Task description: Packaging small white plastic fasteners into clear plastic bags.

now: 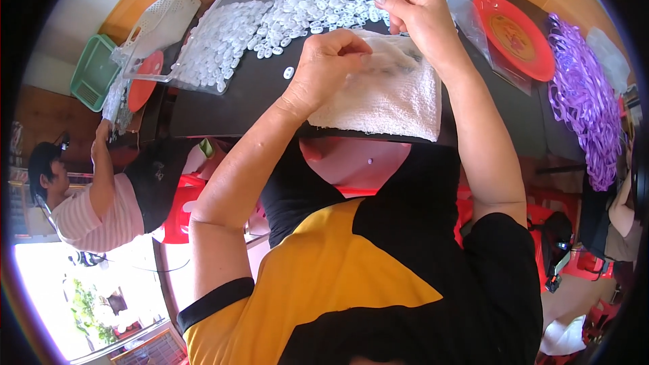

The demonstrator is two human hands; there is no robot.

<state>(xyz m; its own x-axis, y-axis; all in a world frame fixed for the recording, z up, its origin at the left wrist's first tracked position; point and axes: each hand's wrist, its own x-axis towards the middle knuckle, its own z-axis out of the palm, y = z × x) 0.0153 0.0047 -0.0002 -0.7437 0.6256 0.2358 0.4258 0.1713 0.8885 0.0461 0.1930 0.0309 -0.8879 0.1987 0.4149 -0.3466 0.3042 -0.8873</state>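
Note:
My left hand (328,62) is closed in a pinch over a folded white towel (392,105) at the table's near edge. Higher up and to the right, my right hand (420,17) also pinches, thumb against fingers, raised in front of the heaped white pieces. Whatever either hand holds is too small or too hidden to make out. A greyish smudge shows on the towel between the hands. One small white oval piece with a hole (289,73) lies alone on the dark table, left of my left hand. Many more like it form a pile (297,17) beyond both hands.
A clear tray (162,78) spills white pieces at the left. Red plates (492,10) (154,67) and a green basket (81,71) flank the table (223,111). Purple ribbon (585,105) hangs over the right edge. A person in a striped shirt (91,213) works at the left.

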